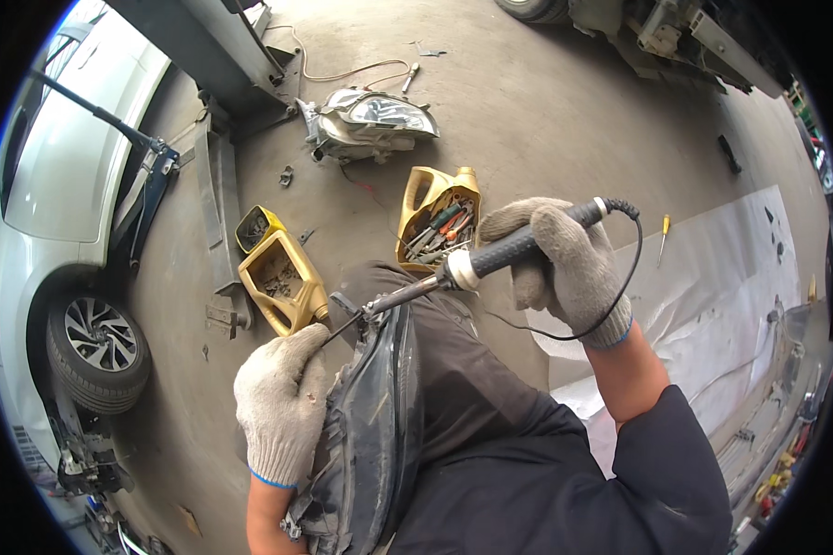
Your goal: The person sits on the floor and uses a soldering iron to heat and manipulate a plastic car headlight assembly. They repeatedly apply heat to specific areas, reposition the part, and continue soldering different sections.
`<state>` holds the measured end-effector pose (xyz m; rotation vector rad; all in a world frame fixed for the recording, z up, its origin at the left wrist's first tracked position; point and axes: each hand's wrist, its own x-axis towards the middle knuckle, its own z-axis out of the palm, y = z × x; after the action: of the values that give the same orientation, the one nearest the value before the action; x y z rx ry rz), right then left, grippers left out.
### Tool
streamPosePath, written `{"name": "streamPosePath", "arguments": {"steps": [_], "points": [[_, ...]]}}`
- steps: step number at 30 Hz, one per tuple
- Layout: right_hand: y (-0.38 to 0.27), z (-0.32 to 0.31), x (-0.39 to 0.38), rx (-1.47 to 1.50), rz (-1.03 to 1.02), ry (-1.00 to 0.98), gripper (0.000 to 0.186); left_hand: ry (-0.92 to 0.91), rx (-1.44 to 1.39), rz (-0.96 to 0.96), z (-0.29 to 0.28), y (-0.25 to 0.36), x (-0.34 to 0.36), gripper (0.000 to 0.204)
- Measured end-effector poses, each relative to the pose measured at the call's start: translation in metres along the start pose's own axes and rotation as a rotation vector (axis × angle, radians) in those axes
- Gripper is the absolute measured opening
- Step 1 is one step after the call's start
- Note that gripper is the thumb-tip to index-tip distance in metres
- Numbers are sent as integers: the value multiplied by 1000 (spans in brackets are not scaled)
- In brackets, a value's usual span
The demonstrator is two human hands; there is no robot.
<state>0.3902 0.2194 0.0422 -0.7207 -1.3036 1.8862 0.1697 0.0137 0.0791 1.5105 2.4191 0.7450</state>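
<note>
My right hand (578,273), in a grey knit glove, is closed round the black handle of a soldering iron (504,254). The iron slants down to the left, and its hot end meets the upper tip of a black car headlight housing (372,416) lying across my lap. A cord loops from the handle's back end past my wrist. My gloved left hand (282,398) rests by the housing's left edge. Between its thumb and fingers it pinches a thin dark rod (344,327), whose far end reaches the iron's tip. The exact contact there is too small to tell.
Ahead stands a cut-open yellow jug (403,222) of hand tools; another yellow jug (317,296) holds small parts. Beyond lies a detached headlight (379,120). A pale car (83,166) and lift post (199,46) stand left. A screwdriver (664,236) lies on a white sheet (722,240).
</note>
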Motion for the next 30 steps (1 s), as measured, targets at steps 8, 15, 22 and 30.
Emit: {"name": "streamPosePath", "arguments": {"steps": [8, 15, 22, 30], "points": [[2, -9, 4, 139, 78, -105, 39, 5, 46, 49, 0, 1, 1, 21], [-6, -5, 2, 76, 82, -82, 41, 20, 56, 87, 1, -2, 0, 21], [-8, -1, 2, -11, 71, -74, 42, 11, 78, 79, 1, 0, 0, 22], [-18, 6, -1, -66, 90, -102, 32, -6, 82, 81, 1, -3, 1, 23]]}}
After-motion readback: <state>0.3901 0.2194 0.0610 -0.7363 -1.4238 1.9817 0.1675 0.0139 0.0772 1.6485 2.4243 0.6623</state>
